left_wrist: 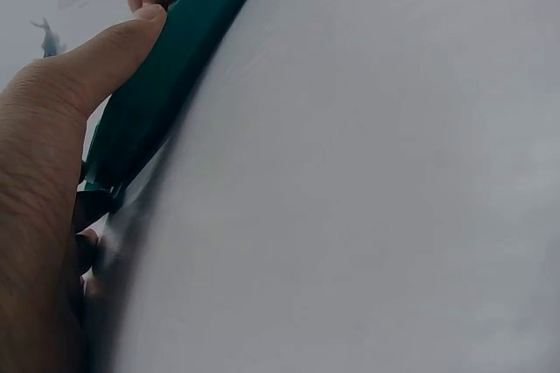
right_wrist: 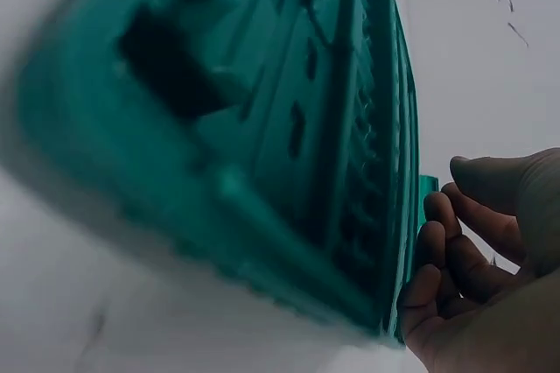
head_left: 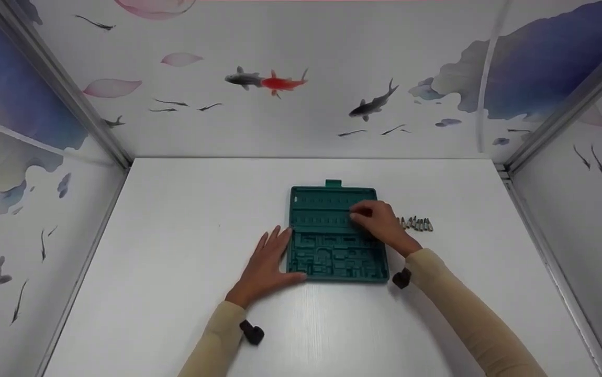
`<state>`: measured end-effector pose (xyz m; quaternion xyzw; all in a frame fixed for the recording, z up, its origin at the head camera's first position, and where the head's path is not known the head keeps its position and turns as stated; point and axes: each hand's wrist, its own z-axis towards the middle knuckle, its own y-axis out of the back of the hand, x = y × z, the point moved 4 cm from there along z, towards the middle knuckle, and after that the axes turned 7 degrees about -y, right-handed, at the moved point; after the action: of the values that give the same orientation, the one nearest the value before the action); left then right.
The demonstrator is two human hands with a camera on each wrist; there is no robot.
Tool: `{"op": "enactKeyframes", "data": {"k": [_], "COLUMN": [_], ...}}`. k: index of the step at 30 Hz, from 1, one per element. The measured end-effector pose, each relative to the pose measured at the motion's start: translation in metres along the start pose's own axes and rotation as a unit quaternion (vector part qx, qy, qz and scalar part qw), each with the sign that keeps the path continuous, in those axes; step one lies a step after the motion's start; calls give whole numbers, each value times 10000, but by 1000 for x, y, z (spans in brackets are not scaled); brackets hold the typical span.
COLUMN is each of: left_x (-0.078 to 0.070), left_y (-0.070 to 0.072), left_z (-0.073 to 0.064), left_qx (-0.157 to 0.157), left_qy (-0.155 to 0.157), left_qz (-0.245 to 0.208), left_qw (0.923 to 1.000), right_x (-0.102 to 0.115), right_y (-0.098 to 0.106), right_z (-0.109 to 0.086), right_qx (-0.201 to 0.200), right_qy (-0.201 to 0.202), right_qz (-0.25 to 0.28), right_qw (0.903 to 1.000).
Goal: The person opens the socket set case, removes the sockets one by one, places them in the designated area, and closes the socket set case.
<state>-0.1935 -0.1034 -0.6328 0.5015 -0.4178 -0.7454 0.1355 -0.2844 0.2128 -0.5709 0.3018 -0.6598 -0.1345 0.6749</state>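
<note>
An opened green plastic tool case (head_left: pixel 332 256) lies flat on the white table, its moulded tray nearer me and its ridged lid (head_left: pixel 319 203) at the far side. My left hand (head_left: pixel 262 269) rests along the left side with spread fingers, its thumb touching the near edge, as the left wrist view also shows. Over the right part of the lid hovers my right hand (head_left: pixel 382 222). In the right wrist view its fingers (right_wrist: pixel 429 285) are loosely bent and the thumb stands a little apart, with nothing visible between them. Several small metal pieces (head_left: pixel 420 224) lie in a row beyond the right hand.
A small green latch tab (head_left: pixel 333 183) sticks out from the lid's far edge. White panels (head_left: pixel 280 125) printed with fish enclose the table (head_left: pixel 186 209) at the back and both sides. Each wrist bears a small black camera (head_left: pixel 252 332).
</note>
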Motion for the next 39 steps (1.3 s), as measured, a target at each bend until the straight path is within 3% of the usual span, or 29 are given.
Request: {"op": "enactKeyframes", "data": {"k": [7, 14, 25, 39], "left_x": [0, 0, 2, 4], "left_y": [0, -2, 0, -1], "left_z": [0, -1, 1, 0], "left_qx": [-15, -5, -31, -38], "left_qy": [-20, 62, -107, -57], "left_qz": [-7, -97, 9, -67], "left_qw": [10000, 9999, 9999, 10000], "right_x": [25, 39, 52, 60], "right_y": [-25, -53, -76, -96], "right_z": [21, 43, 72, 89], "right_qx": [220, 454, 318, 318], "right_qy": [206, 70, 652, 224], "right_qz": [-52, -124, -223, -365], "right_qw": [9995, 9989, 9971, 9986]}}
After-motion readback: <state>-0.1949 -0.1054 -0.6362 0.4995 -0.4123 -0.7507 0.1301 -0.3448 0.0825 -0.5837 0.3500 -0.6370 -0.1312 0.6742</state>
